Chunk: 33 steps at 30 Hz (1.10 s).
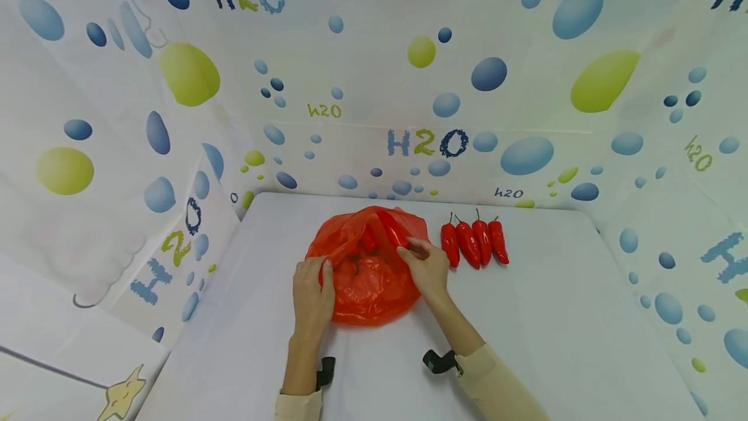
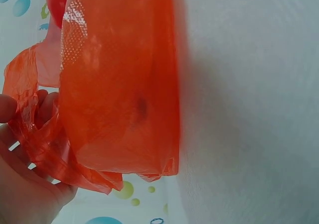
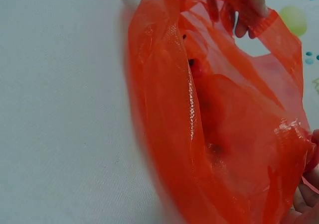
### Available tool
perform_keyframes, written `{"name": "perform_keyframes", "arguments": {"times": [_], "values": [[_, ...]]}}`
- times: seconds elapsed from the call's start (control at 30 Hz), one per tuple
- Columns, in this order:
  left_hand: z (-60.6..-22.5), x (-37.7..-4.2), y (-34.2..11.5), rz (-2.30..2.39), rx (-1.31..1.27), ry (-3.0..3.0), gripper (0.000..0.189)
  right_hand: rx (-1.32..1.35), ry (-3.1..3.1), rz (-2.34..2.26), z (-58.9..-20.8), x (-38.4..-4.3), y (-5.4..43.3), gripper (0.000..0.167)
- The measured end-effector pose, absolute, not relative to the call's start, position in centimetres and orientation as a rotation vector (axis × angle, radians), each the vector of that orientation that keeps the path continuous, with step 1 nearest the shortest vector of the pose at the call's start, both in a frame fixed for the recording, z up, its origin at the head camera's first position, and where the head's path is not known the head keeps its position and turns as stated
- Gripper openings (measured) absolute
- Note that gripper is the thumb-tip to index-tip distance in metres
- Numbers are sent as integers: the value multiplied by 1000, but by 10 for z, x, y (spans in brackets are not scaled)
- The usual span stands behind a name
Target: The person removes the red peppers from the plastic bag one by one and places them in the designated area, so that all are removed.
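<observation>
A red pepper (image 1: 395,231) lies at the mouth of an orange-red plastic bag (image 1: 365,291), its near end between the thumb and fingers of the right hand (image 1: 431,273).
The pepper slants up and leftward from the right hand, which pinches it at the bag's right side, forearm angled in from the lower right. Dark stems (image 1: 355,265) show inside the bag. Opposite, the left hand (image 1: 312,294) grips the bag's left edge, back of the hand uppermost, forearm nearly straight ahead. Four more peppers (image 1: 481,242) lie side by side on the white table (image 1: 555,317), just beyond the right hand.
</observation>
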State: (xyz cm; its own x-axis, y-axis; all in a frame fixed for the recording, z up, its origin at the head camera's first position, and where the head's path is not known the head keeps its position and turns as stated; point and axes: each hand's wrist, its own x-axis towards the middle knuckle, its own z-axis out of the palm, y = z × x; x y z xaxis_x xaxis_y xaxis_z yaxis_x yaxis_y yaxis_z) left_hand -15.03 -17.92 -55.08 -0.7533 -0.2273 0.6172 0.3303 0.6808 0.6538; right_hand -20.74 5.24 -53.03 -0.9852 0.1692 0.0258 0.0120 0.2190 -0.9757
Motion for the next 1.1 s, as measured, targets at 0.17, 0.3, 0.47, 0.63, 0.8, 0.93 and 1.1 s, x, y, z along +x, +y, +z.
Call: {"name": "perform_keyframes", "arguments": {"times": [0.17, 0.3, 0.47, 0.63, 0.8, 0.93, 1.1], "values": [[-551, -151, -179, -1020, -88, -2182, 18, -161, -2310, 1912, -528, -200, 57, 35], [-555, -151, -180, -1018, -75, -2195, 18, -155, -2288, 1960, -526, -193, 63, 38], [-557, -153, -179, -1012, -80, -2194, 18, -100, -2201, 2010, -523, -186, 71, 36], [-554, -152, -178, -1012, -95, -2176, 17, -86, -2138, 2048, -523, -182, 79, 35], [-552, -151, -178, -1013, -79, -2196, 17, -104, -2112, 2044, -521, -179, 85, 36], [-552, -151, -179, -1016, -60, -2213, 18, -104, -2094, 2031, -519, -176, 92, 37], [-552, -151, -177, -1027, -65, -2208, 19, -135, -2053, 2013, -520, -172, 102, 39]]}}
